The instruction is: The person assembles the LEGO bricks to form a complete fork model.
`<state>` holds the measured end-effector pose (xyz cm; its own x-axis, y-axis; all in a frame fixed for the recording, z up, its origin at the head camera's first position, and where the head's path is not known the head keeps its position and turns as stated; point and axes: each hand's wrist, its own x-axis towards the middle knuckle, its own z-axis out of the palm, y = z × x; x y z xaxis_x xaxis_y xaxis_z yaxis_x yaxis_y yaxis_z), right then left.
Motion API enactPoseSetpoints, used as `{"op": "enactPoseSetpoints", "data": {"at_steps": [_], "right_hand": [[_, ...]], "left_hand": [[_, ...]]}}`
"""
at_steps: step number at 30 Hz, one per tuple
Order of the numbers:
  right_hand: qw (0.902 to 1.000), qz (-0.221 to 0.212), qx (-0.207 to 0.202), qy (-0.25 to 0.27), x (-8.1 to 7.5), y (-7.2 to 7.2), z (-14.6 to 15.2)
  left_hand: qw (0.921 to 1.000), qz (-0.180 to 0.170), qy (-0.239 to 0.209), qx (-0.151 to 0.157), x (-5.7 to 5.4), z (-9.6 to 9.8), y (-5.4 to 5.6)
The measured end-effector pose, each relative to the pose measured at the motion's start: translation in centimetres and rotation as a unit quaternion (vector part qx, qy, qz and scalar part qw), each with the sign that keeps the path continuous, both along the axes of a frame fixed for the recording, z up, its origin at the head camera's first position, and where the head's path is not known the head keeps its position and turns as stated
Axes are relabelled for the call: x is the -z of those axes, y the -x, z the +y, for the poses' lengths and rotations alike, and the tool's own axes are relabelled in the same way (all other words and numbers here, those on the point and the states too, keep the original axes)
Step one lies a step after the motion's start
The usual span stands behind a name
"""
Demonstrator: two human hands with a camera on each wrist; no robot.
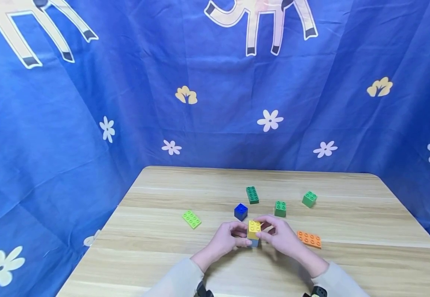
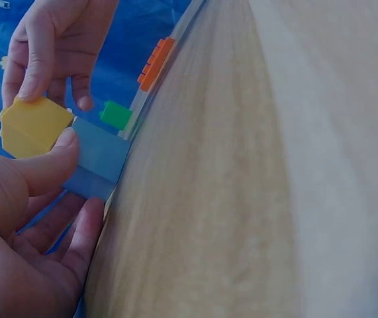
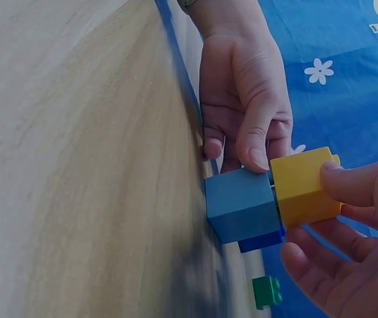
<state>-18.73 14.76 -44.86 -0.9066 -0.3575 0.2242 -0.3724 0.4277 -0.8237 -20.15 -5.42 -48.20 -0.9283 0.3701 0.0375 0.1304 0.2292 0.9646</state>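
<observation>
A square light-blue plastic block (image 1: 253, 243) is held upright at the wooden bench (image 1: 163, 255), with a square yellow plastic block (image 1: 253, 232) directly above it, studs pointing up; the pair's long axis is vertical. Whether the two are fully joined cannot be told. Grip of the left hand (image 1: 226, 239): pinching the light-blue block. Grip of the right hand (image 1: 280, 238): pinching the yellow block. Relative to the light-blue block: oblong lime-green plastic brick (image 1: 191, 219), left; square dark-blue plastic block (image 1: 240, 212), beyond; oblong orange plastic brick (image 1: 309, 239), right.
</observation>
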Motion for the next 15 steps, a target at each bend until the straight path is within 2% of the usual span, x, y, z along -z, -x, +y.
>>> {"op": "enactPoseSetpoints", "data": {"at_steps": [9, 13, 15], "right_hand": [[0.9997, 0.011, -0.003, -0.02, -0.3, 0.2, 0.1], [0.9994, 0.02, -0.009, -0.028, -0.5, 0.3, 0.0], [0.999, 0.028, -0.014, -0.032, -0.6, 0.3, -0.1]], "left_hand": [[0.9999, -0.008, 0.004, -0.007, 0.0, 0.1, 0.1], [0.9999, -0.005, 0.005, -0.008, -1.2, 0.2, -0.5], [0.9999, -0.003, 0.008, -0.009, -1.1, 0.2, -0.4]]}}
